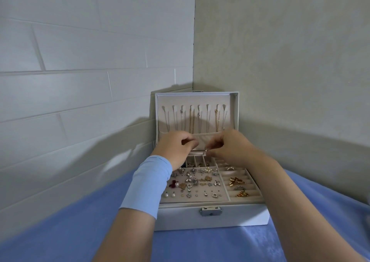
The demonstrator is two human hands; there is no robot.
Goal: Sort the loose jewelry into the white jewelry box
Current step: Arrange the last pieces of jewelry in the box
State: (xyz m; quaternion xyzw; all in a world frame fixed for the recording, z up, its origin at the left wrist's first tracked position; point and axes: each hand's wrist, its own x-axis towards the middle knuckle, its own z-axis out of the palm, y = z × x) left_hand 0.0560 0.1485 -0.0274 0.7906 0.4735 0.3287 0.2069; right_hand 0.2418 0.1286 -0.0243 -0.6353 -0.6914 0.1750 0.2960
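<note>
The white jewelry box (212, 216) stands open on a blue cloth, its lid upright with several necklaces (192, 119) hanging inside. Earrings and studs (194, 181) cover the beige pad, and gold rings (236, 181) sit in the ring rolls on the right. My right hand (230, 147) pinches a small silver piece (206, 151) above the rear compartments. My left hand (176, 147), with a light blue band on the wrist, hovers close beside it with fingers curled; whether it holds anything is hidden.
The box sits in a corner between a white brick-pattern wall (80, 71) on the left and a beige wall (290, 61) behind and to the right. The blue cloth (200, 245) spreads in front of the box.
</note>
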